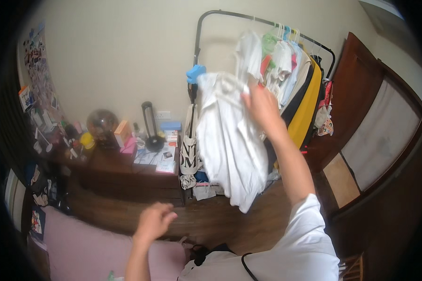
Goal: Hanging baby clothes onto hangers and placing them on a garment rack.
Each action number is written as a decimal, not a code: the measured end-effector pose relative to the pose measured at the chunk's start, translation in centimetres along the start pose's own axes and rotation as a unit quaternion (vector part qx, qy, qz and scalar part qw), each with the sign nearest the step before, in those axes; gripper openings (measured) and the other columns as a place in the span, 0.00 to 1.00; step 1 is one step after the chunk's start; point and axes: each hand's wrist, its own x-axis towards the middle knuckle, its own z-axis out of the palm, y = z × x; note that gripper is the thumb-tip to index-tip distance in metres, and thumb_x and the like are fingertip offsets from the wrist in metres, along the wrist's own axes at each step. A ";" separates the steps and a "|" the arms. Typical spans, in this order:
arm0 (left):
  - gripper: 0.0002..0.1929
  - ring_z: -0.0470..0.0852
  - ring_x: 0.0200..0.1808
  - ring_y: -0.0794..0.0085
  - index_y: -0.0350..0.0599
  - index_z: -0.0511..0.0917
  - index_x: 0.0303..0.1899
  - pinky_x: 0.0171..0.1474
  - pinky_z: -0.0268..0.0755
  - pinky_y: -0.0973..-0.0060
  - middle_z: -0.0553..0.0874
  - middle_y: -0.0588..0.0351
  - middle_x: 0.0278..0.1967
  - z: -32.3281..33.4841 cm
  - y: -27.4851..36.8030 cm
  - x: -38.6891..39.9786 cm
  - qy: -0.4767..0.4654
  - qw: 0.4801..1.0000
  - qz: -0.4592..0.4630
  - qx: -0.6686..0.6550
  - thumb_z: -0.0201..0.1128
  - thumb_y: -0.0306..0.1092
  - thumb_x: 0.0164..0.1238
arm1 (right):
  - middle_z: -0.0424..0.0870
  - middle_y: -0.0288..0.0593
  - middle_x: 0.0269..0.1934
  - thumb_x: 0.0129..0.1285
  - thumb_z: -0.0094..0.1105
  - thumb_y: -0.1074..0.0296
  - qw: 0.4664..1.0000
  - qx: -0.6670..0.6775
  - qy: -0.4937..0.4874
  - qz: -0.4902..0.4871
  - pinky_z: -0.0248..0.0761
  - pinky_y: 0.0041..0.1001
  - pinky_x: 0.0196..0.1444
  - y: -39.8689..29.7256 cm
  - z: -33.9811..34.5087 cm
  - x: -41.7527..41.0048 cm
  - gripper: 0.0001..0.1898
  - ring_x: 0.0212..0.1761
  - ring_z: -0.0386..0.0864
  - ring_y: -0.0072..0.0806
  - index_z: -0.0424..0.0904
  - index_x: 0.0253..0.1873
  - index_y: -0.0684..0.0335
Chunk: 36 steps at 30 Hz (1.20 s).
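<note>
My right hand (pixel 262 102) is raised in front of the garment rack and grips a white garment (pixel 232 147) near its top, where a white hanger seems to be; blur hides the exact hold. The garment hangs down in loose folds. Behind it, the black metal clothes rack (pixel 232 14) carries several garments on hangers, among them a white one (pixel 249 52) and a yellow one (pixel 304 102). Low on the left, my left hand (pixel 154 219) is held over the floor beside the bed, fingers curled and apart, holding nothing.
A bed with a pink sheet (pixel 91 246) lies at the lower left. Along the wall stands a dark wooden desk (pixel 119 168) with a black lamp-like device (pixel 153 130), boxes and papers. A printed canvas tote bag (pixel 190 140) hangs at the rack's left post. A brown door (pixel 355 95) is at the right.
</note>
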 end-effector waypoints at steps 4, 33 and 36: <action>0.18 0.93 0.38 0.58 0.41 0.89 0.54 0.44 0.84 0.65 0.93 0.47 0.41 4.7 -0.8 -0.4 -0.093 0.993 -0.037 -0.059 0.75 0.40 0.69 | 0.89 0.65 0.41 0.72 0.64 0.63 0.995 -0.007 0.095 0.018 0.80 0.53 0.52 2.7 6.4 13.0 0.13 0.48 0.88 0.62 0.84 0.44 0.71; 0.20 0.93 0.43 0.62 0.40 0.86 0.62 0.50 0.84 0.67 0.93 0.44 0.49 9.5 -5.7 -1.2 -0.152 0.945 -0.185 -0.223 0.71 0.39 0.74 | 0.89 0.63 0.47 0.69 0.68 0.52 0.987 -0.040 0.052 0.150 0.77 0.49 0.59 21.1 14.3 22.3 0.21 0.54 0.85 0.59 0.85 0.52 0.68; 0.19 0.91 0.41 0.65 0.40 0.86 0.61 0.48 0.83 0.69 0.93 0.45 0.46 10.5 -5.8 -1.2 -0.152 0.948 -0.186 -0.209 0.71 0.38 0.74 | 0.88 0.60 0.53 0.68 0.69 0.55 0.985 -0.114 -0.002 0.131 0.76 0.47 0.61 18.8 12.9 20.5 0.20 0.60 0.83 0.56 0.85 0.56 0.65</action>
